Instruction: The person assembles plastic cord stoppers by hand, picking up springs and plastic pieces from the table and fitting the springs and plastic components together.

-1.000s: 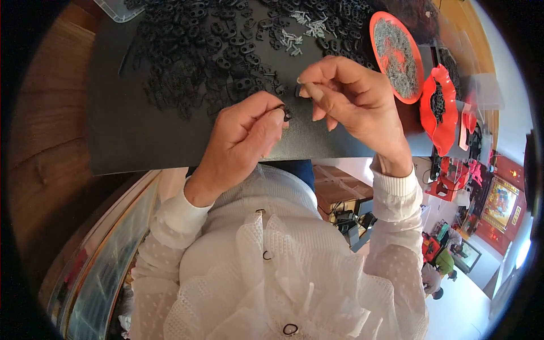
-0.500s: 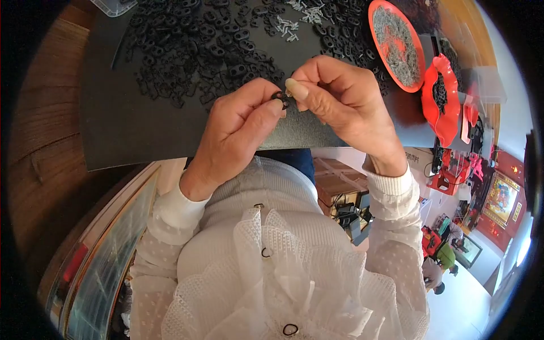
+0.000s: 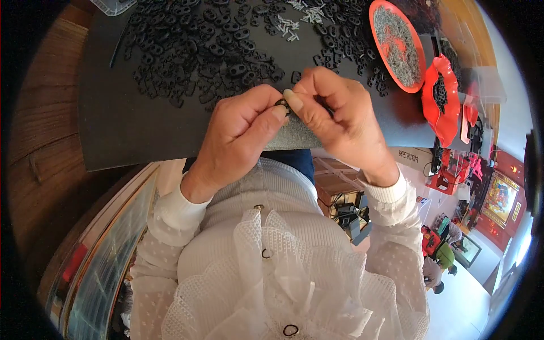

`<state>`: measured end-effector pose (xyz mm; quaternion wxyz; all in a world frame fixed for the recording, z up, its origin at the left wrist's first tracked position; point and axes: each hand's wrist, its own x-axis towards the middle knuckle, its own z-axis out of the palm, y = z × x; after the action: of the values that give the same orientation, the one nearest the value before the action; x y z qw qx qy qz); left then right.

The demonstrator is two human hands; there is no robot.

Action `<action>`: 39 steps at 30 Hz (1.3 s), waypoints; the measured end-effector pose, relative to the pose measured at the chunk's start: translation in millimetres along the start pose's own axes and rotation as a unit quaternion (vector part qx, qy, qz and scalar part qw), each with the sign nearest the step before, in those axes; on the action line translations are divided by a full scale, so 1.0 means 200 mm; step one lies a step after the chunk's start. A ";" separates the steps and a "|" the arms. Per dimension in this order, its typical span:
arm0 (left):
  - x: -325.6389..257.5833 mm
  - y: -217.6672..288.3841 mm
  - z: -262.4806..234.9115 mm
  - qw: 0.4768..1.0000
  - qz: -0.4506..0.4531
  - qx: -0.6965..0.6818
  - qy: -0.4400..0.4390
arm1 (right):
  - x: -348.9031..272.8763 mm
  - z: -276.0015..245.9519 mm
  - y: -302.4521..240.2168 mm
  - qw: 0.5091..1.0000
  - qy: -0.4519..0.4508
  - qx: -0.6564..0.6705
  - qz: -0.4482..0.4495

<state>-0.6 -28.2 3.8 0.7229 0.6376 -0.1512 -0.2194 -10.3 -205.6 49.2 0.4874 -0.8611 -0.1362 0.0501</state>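
Observation:
Between thumb and index finger, my left hand [image 3: 241, 133] pinches a small black plastic cord-lock part [image 3: 281, 103] above the near edge of the mat. My right hand [image 3: 348, 116] is closed too, its thumb tip against the right side of that part; whatever lies inside its fingers is hidden. Beyond my hands spreads a heap of black plastic pieces [image 3: 218, 39], many of them ovals with two holes. Small silver springs [image 3: 290, 28] lie in a loose group farther back.
An orange-red plate [image 3: 420, 68] of metal springs stands at the right, with a wavy red bowl [image 3: 447, 127] of black pieces next to it. The dark mat [image 3: 130, 130] covers the table. At the far left corner is a clear plastic container [image 3: 116, 5]. People [image 3: 445, 255] are in the right background.
My right hand has shifted slightly down and turned, its thumb now pressing at the part. My left hand has barely moved and still pinches the same piece.

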 end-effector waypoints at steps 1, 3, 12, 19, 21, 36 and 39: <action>0.00 0.00 0.00 1.000 0.000 -0.001 0.000 | -0.01 0.01 0.00 0.997 0.024 -0.057 -0.052; 0.01 0.01 -0.01 1.000 -0.010 0.002 -0.009 | -0.01 0.04 0.01 0.980 0.063 -0.119 -0.144; 0.02 -0.02 -0.02 0.998 0.055 0.013 -0.022 | -0.04 0.08 0.02 0.991 0.077 -0.069 -0.081; -0.01 0.00 -0.02 0.999 0.031 -0.025 -0.022 | -0.07 0.01 0.04 0.994 -0.001 0.102 0.042; -0.01 0.00 -0.03 0.999 0.032 -0.027 -0.035 | -0.07 -0.01 0.01 0.992 -0.005 0.117 0.050; 0.01 -0.02 -0.04 0.997 0.030 -0.057 -0.035 | 0.01 -0.01 -0.02 0.989 -0.054 -0.082 -0.114; 0.02 -0.02 -0.03 0.998 0.051 -0.034 -0.034 | 0.00 -0.01 -0.04 0.990 -0.065 -0.087 -0.087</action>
<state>4.6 -24.7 -2.3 0.7489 0.5960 -0.2003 -0.2093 -11.3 -203.6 57.0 0.4031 -0.8800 -0.2460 0.0514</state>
